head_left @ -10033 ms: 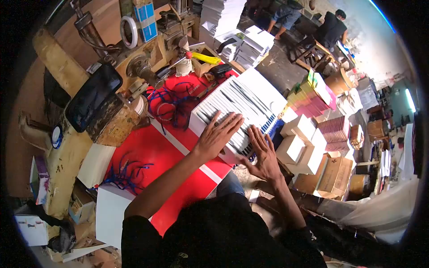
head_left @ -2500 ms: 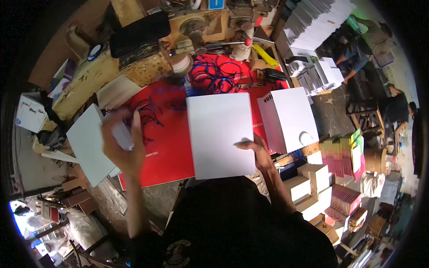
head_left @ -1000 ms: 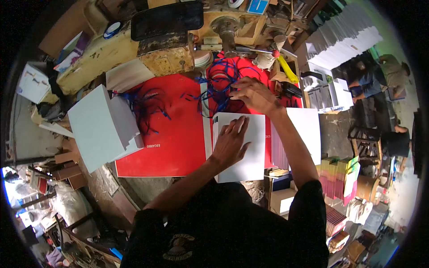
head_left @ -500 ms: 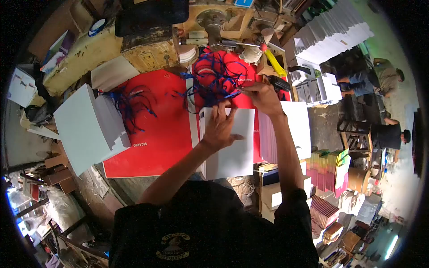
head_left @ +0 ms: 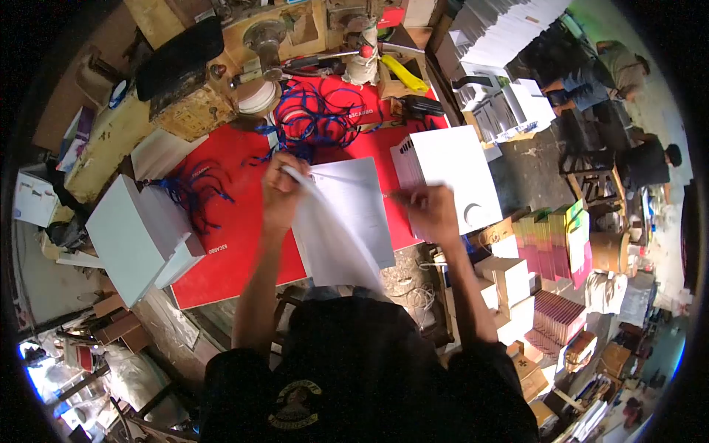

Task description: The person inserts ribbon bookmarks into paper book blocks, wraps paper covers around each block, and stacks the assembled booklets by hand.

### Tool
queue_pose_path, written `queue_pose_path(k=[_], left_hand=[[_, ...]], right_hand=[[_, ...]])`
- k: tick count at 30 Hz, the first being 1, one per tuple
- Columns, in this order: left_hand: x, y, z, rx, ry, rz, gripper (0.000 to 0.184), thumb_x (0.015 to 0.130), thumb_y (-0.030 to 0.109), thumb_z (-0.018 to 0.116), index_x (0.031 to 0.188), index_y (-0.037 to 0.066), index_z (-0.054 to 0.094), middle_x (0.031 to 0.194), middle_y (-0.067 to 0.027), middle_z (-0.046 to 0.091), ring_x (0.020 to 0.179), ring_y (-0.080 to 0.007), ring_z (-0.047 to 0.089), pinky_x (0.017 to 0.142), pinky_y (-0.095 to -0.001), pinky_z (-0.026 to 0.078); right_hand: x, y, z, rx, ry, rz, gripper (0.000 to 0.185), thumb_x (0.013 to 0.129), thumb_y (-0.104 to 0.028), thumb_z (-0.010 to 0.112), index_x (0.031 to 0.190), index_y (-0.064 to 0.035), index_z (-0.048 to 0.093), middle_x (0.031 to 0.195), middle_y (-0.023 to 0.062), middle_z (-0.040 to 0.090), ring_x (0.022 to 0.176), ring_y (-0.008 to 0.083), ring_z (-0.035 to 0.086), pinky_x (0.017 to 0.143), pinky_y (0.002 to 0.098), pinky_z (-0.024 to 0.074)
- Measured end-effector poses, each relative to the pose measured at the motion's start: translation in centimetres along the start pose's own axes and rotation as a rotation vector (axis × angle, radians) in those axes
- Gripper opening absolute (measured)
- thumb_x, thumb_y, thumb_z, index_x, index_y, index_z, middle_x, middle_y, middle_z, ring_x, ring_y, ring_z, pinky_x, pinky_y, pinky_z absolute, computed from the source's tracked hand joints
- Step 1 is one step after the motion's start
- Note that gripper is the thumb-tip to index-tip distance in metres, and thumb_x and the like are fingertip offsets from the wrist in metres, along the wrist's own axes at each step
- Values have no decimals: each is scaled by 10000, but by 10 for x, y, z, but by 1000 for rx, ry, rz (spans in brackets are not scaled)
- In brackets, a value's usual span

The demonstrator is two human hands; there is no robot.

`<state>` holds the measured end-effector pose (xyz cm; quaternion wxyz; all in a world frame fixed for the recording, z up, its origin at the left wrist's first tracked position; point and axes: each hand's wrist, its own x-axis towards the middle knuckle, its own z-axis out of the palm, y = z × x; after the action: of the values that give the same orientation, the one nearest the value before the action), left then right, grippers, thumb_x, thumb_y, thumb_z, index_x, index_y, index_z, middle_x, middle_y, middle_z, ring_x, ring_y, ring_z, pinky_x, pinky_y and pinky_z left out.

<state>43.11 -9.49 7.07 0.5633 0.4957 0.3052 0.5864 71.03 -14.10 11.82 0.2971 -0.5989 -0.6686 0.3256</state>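
Observation:
An open white book (head_left: 360,221) lies in front of me, its upper right corner over the red board (head_left: 244,255). My left hand (head_left: 283,190) pinches the top of its lifted white leaf (head_left: 332,236), which is tilted and blurred. To the right of the book hovers my right hand (head_left: 434,214), fingers bent toward the page. Motion smears its fingertips, so I cannot tell whether anything is between them. Beyond the book sits a tangle of blue ribbons (head_left: 317,122). More blue ribbons (head_left: 196,193) hang from the white stack at the left.
White stacks stand at left (head_left: 122,240) and right (head_left: 450,166). At the back are a metal clamp-like fitting (head_left: 266,44), a yellow-handled tool (head_left: 403,74) and a black object (head_left: 422,105). Two people (head_left: 624,70) are at far right, near bundled coloured booklets (head_left: 550,244).
The closed white book now lies open, my left hand raising its leaf. My right hand has come away from the ribbons, down toward the book's right side. The view has shifted.

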Motion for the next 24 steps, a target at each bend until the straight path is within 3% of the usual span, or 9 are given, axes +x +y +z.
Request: queue_pose_path(k=[3,4,8,12,13,15,18,20,24], left_hand=[[-7,6,-3,-299,143,30,418,740,-79,742,1015,89,476,914,-2,476,925,-130,521,770,-278,502],[-9,5,-2,-152,179,-48,414,734,-41,779,998,87,488,920,3,482,898,-131,524,747,-279,489],[-4,-8,25,765,57,153,519,695,184,881,1063,42,543,1021,-52,578,891,-136,555,773,-285,488],[-7,-4,44,1031,-12,532,614,713,266,862,1173,16,541,1128,-179,581,1050,-367,561,898,-468,450],[-14,-9,41,1095,128,494,600,726,253,849,1174,6,535,1125,-182,578,1057,-372,550,894,-468,449],[-30,-11,38,1175,433,361,537,780,233,798,1169,-21,528,1126,-203,566,1084,-383,516,888,-476,438],[-78,-17,26,1387,483,-121,487,829,258,757,1149,-38,538,1101,-216,582,1053,-364,557,864,-466,461],[-98,5,28,1013,371,-262,483,873,306,713,1157,-45,544,1065,-216,606,979,-344,612,803,-448,499],[-116,16,25,1032,312,-309,456,895,307,690,1171,-34,564,1038,-198,632,908,-329,648,748,-427,525]], right_hand=[[-103,17,39,976,-254,430,303,832,-29,727,1096,96,648,898,217,707,672,243,700,614,365,614],[-106,-20,34,670,-466,634,428,857,-101,734,1207,75,563,1052,232,680,786,258,709,723,449,628],[-146,-10,103,644,-407,644,303,875,-199,745,990,80,715,857,112,733,769,183,689,716,309,554],[-138,-15,54,293,-232,305,199,835,-88,754,1000,19,732,856,97,737,713,139,672,672,285,541],[-121,-17,51,425,-8,225,217,828,-92,761,1023,-4,728,910,124,733,749,143,685,663,281,541],[-97,-7,47,-94,223,113,268,871,-74,696,1132,-15,681,997,177,711,838,196,692,720,299,541],[-84,-1,64,3,194,164,328,856,-85,712,1173,-19,658,1027,176,717,873,230,709,756,337,543],[-89,-15,70,-6,167,96,370,839,-76,699,1201,-36,633,956,182,724,853,288,717,776,389,556],[-84,-30,94,-348,372,-72,527,865,-74,664,1360,-17,493,1270,237,602,1150,366,615,923,437,523]])
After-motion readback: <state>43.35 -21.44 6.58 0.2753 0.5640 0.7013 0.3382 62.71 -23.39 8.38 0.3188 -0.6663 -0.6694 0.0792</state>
